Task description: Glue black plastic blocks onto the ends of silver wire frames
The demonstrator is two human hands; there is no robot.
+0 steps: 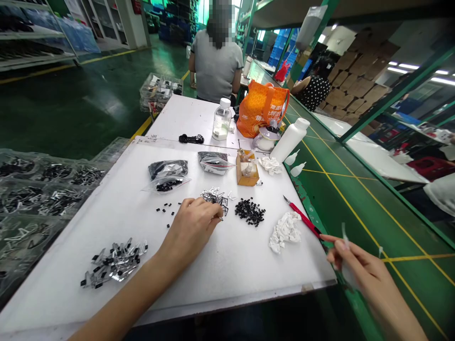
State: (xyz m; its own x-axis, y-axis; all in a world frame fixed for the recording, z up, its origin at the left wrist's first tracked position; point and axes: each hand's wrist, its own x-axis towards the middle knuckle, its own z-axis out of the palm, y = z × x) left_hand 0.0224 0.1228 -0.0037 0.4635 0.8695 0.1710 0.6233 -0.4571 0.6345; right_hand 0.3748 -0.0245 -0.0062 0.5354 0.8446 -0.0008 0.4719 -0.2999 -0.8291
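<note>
both forearms (142, 284) reach forward, left fingers (213, 211) pinching a metal piece (221, 219), right fingers (330, 238) gripping a translucent bottle (349, 275)

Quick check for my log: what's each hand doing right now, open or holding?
Left hand: pinched closed on a small metal piece, mostly hidden.
Right hand: holding a translucent nozzle bottle, index finger extended.

Beyond an orange bag (251, 112) is a grey-shirted person (217, 66).

Apparently Chinese lettering (274, 112) on orange bag (251, 106).
</note>
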